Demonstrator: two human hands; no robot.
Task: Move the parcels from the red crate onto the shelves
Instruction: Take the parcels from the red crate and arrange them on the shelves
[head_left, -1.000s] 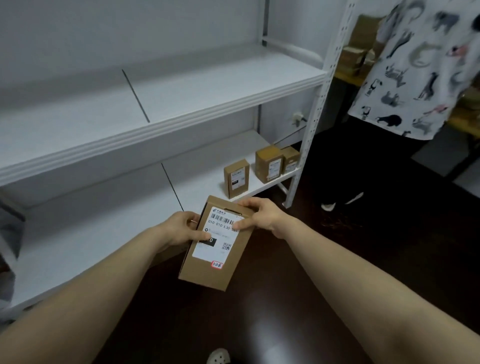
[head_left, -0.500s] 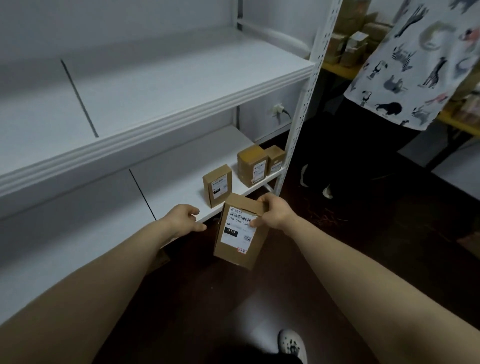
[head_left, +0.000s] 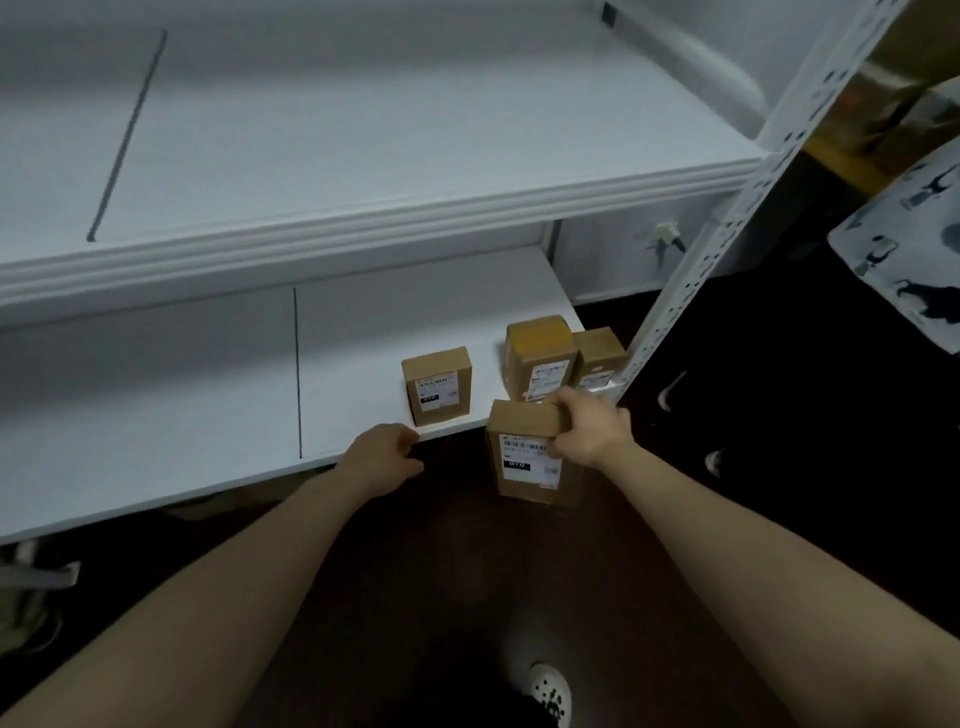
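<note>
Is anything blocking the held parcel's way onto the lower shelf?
Nothing visible. The right hand holds the parcel just before the lower shelf edge, facing a bare gap between the single box and the two boxes by the post.

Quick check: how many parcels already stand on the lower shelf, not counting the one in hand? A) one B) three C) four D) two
B: the left parcel, middle parcel and right parcel stand on the lower shelf; the right hand holds the fourth parcel.

Matt brown cardboard parcel (head_left: 524, 452) with a paper label, smooth white shelf (head_left: 363, 332), glossy dark floor (head_left: 441, 597).
</note>
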